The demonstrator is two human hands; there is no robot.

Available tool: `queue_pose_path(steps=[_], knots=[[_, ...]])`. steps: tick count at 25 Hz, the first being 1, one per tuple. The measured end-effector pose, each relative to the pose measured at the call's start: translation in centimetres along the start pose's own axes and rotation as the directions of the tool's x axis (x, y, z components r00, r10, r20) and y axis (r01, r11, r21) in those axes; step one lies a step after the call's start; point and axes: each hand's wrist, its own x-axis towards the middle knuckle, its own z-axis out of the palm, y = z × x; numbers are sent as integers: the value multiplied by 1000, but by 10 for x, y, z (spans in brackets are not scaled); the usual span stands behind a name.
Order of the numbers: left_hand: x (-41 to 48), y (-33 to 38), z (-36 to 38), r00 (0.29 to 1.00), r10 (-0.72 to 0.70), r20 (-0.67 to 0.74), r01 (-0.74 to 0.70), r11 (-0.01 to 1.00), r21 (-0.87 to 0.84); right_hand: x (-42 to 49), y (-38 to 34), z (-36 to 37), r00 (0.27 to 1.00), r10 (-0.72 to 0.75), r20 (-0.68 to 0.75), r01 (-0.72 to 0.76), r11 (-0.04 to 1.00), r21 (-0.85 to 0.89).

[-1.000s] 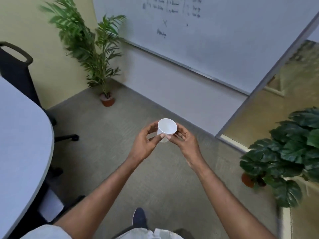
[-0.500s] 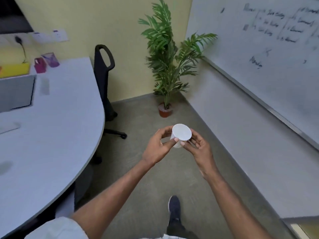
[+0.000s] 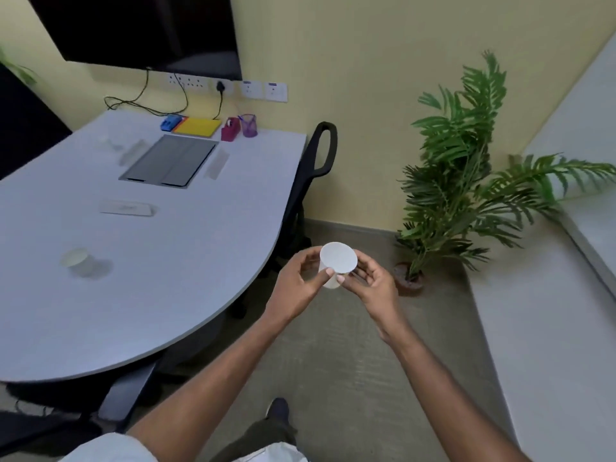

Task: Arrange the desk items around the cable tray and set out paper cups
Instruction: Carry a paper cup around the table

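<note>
In front of the person's chest, above the carpeted floor (image 3: 333,378): one white paper cup (image 3: 337,263), mouth tilted toward the camera, held between both hands. Left hand (image 3: 295,288): fingers curled round the cup's left side, thumb tip on its wall below the rim. Right hand (image 3: 371,284): fingers curled behind the right side, thumb tip on the wall beside the left thumb. Held clear of the desk edge, touching no surface.

To the left, on the grey curved desk (image 3: 166,295): a second paper cup (image 3: 77,260), blurred, well apart from the hands; farther back a flat white oblong item (image 3: 126,208), detail unreadable; beyond it the grey cable tray (image 3: 170,160) set in the desktop, with a pale strip (image 3: 217,165) just beside its right edge.

At the desk's far edge, near the wall: blue item (image 3: 170,123), yellow pad (image 3: 197,127), red holder (image 3: 230,129), purple pen cup (image 3: 249,125).

Beside the desk: black chair (image 3: 316,161). In the corner: potted palm (image 3: 460,181). On the wall: sockets (image 3: 263,90) and a dark screen (image 3: 140,28).
</note>
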Motion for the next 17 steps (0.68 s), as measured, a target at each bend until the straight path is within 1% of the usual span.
queue_pose_path(steps=[3,6,9,12,14,17], knots=[[43,-12,-23,993,-35,-113,36,999,5,62,3,24,996,7,89,-6,1000,-14],[96,-28,-48,981,-91,-173,95,995,19,127,9,46,988,32,151,-26,999,-42],[152,-45,-74,970,-146,-194,156,987,40,195,20,69,974,72,216,-51,994,-100],[204,-51,-105,949,-240,-202,258,964,68,255,23,97,958,144,249,-116,986,-124],[238,-52,-127,948,-238,-212,268,955,124,293,25,118,951,143,275,-110,985,-132],[281,-59,-156,928,-267,-260,305,945,118,344,29,149,932,209,297,-163,971,-175]])
